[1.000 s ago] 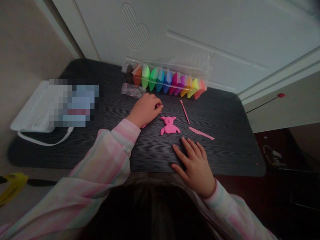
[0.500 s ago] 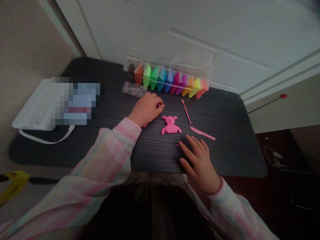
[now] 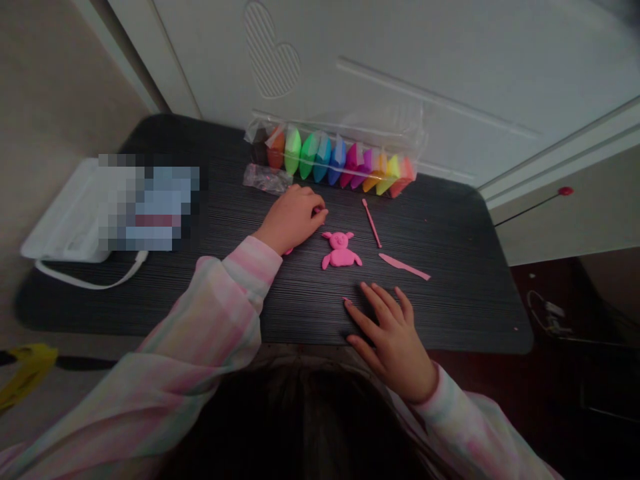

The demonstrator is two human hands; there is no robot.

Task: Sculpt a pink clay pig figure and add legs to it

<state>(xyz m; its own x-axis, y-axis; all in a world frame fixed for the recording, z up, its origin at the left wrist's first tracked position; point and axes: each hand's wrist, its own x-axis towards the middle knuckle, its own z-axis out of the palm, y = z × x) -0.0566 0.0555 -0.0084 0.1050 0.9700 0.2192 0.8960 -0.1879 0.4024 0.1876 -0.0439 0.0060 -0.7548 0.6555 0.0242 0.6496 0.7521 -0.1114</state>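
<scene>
A pink clay pig with ears, a snout and two arms lies flat mid-table. To its left, my left hand rests on the tabletop with its fingers curled round a bit of pink clay, mostly hidden. More pink peeks out below that wrist. My right hand is spread flat near the front edge, its index fingertip pressing a tiny thin strip of pink clay. A pink modelling stick and a pink plastic clay knife lie beyond the right hand.
Along the back of the dark table stands a clear bag of colourful clay packs. A crumpled clear wrapper lies before it. At left are a white case with a strap and a blurred-out item.
My right hand drew back to the right, uncovering the thin pink strip, then came left and nearer me, its index fingertip on the strip again. My left hand and the pig stayed put.
</scene>
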